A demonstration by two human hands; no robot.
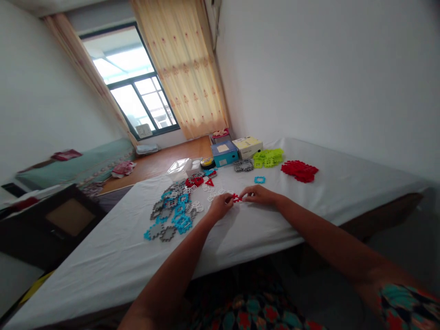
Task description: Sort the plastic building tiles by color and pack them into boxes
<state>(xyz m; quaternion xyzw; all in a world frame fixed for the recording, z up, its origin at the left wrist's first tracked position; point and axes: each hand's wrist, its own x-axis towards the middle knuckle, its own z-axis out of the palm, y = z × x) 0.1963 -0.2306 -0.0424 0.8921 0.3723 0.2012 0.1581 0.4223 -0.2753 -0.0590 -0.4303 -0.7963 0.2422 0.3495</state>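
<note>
My left hand pinches one side of a small red plastic building piece with a toothed edge. The other side of that piece is between the fingers of my right hand. Just beyond my right hand lies a blue square frame piece. White pieces are scattered left of my left hand, mixed into a spread of blue pieces and grey toothed pieces. A red triangle lies behind the white ones.
Sorted piles of red, lime green and grey pieces lie toward the back right. Behind them stand a blue box and a cream box. A clear plastic container and a black-and-yellow round object sit at the back.
</note>
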